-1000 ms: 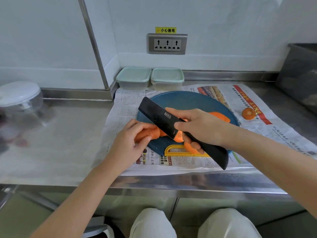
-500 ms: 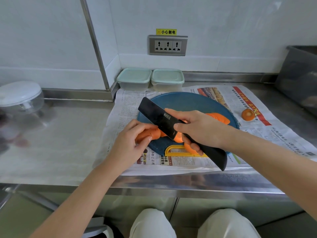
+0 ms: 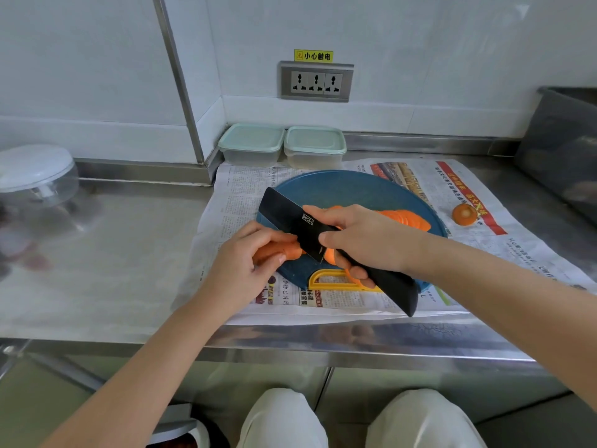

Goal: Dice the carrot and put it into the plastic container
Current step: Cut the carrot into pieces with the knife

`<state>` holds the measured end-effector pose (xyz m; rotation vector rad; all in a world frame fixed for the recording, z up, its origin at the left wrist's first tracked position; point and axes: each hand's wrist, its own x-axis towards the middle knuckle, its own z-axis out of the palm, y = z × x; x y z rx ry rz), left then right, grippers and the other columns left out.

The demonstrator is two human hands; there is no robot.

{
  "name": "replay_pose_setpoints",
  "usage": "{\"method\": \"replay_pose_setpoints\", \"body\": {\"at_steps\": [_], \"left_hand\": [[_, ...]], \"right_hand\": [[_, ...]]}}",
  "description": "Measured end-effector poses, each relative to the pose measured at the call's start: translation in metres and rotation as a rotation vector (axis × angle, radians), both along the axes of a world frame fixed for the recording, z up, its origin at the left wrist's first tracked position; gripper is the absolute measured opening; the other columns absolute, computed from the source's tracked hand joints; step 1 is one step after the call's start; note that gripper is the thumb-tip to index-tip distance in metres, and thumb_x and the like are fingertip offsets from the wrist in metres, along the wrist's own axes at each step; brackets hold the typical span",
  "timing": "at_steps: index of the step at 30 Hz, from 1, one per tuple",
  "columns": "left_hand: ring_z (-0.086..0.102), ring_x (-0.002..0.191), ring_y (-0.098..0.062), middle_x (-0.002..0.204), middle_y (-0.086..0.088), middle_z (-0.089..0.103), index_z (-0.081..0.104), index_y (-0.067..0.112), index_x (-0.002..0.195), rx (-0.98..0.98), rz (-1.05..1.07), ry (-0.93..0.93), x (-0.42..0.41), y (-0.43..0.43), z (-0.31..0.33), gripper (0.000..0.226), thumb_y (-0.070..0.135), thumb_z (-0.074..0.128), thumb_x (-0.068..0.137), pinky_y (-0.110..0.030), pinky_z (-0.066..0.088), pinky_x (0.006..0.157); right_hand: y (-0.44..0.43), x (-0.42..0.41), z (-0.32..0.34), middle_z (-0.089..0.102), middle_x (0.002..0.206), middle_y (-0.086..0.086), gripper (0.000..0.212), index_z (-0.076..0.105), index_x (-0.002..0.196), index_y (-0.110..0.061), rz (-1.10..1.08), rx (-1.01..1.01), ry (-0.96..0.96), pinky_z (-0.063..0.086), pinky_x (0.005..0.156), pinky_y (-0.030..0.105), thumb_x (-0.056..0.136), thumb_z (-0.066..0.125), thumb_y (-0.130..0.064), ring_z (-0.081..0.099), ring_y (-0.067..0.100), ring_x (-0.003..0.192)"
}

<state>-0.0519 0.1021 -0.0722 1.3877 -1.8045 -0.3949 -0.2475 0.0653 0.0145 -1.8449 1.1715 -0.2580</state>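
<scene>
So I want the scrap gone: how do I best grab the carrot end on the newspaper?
Pinch the carrot end across its round sides from above; it seems to lie round face up, alone on the newspaper, right of the board.

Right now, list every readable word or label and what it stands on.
"小心触电": yellow sign above the wall socket.
"BUCK-I", roughly: small label on the black knife blade.
Newspaper headlines and print: too blurred to read.
</scene>
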Motion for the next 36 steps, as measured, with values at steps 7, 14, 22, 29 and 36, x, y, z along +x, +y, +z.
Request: {"method": "replay_pose_setpoints", "body": {"at_steps": [7,14,22,29,36], "left_hand": [[0.060,0.102,-0.009,0.103,0.009,0.059,0.065,0.029,0.109,-0.042,-0.001,0.099,0.001,-0.003,-0.003,0.039,0.000,0.068,0.082,-0.020,0.049,0.089],[0.058,0.102,-0.008,0.105,0.006,0.062,0.066,0.022,0.112,-0.032,0.039,0.085,0.003,-0.002,-0.004,0.033,0.008,0.071,0.082,-0.016,0.047,0.088],[0.060,0.095,-0.007,0.097,0.008,0.061,0.067,0.028,0.100,0.035,0.079,0.113,0.006,-0.001,-0.006,0.024,0.016,0.073,0.080,-0.032,0.052,0.086],[0.062,0.096,-0.007,0.098,0.011,0.063,0.065,0.032,0.096,0.077,0.088,0.176,0.002,0.001,-0.001,0.027,0.012,0.074,0.079,-0.033,0.054,0.088],[0.061,0.098,-0.008,0.100,0.010,0.064,0.066,0.030,0.097,0.107,0.080,0.201,0.003,0.001,-0.001,0.026,0.013,0.074,0.080,-0.037,0.054,0.087]], "right_hand": [[0.016,0.018,-0.038,0.049,0.058,0.013,0.059,0.022,0.150,-0.038,-0.041,-0.056,-0.039,0.044,0.035,0.027,0.100,0.037,-0.010,0.046,0.021,0.041],[0.008,0.012,-0.033,0.050,0.050,0.004,0.056,0.027,0.148,-0.038,-0.066,-0.019,-0.084,0.042,0.035,0.025,0.100,0.040,-0.011,0.044,0.016,0.038],[0.002,-0.008,0.003,0.047,0.046,0.000,0.054,0.031,0.144,-0.043,-0.088,0.032,-0.120,0.041,0.038,0.026,0.101,0.040,-0.012,0.041,0.015,0.038],[0.009,-0.008,0.004,0.044,0.040,-0.003,0.055,0.030,0.145,-0.042,-0.038,0.012,-0.101,0.041,0.038,0.024,0.101,0.039,-0.011,0.040,0.012,0.032],[0.009,-0.005,0.002,0.044,0.041,-0.003,0.055,0.030,0.145,-0.041,-0.018,-0.012,-0.077,0.040,0.039,0.025,0.101,0.039,-0.010,0.040,0.012,0.033]]}}
